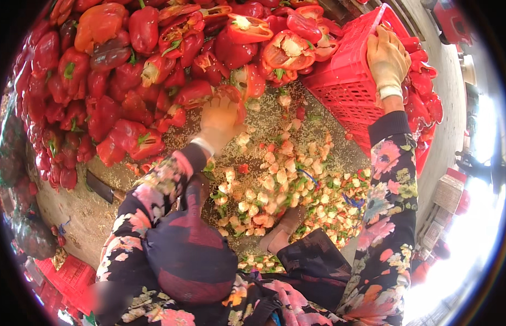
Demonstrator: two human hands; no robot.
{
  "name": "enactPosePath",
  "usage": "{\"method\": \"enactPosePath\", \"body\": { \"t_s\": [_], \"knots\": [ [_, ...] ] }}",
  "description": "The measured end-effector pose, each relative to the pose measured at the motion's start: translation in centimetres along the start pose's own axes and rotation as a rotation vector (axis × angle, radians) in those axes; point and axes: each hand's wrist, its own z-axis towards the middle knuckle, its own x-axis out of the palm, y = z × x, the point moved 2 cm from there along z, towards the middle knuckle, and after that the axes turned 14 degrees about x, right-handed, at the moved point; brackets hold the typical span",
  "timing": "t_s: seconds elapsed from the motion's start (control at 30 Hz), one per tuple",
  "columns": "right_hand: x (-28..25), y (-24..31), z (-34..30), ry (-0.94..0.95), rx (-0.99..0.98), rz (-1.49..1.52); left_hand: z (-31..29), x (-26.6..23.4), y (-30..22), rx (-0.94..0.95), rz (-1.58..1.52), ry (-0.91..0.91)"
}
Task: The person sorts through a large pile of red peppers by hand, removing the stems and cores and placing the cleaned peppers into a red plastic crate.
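Observation:
My left hand [219,120], in a pale glove and smeared by motion, is at the near edge of a heap of red bell peppers [125,111]. Its fingers are closed around a red bell pepper [239,100], partly covered by the hand. My right hand [388,61], gloved too, grips the upper rim of a tilted red plastic crate [340,89], fingers hooked over the edge. Red peppers [424,81] show in the crate's mouth, on the far side of my right wrist. Several peppers in the heap are cut or broken open, such as an orange-red one [288,51].
Pale pepper cores [280,168] with green stems and scattered seeds cover the ground before me. A dark-bladed cleaver [99,186] lies left of my left arm. My foot [280,233] stands among the cores. Filled net bags [27,233] and another red crate [71,280] are at left.

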Motion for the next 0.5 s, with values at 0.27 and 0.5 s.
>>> {"method": "enactPosePath", "body": {
  "t_s": [0.27,0.5],
  "knots": [
    [-10.1,10.0,-20.2,0.604,0.575,1.485,-4.2,-4.2,-1.9,-0.56,-1.73,-0.191],
    [-15.3,16.3,-24.1,1.074,1.075,1.787,-7.5,-7.8,-3.8,-0.095,-1.312,-0.004]
  ]
}}
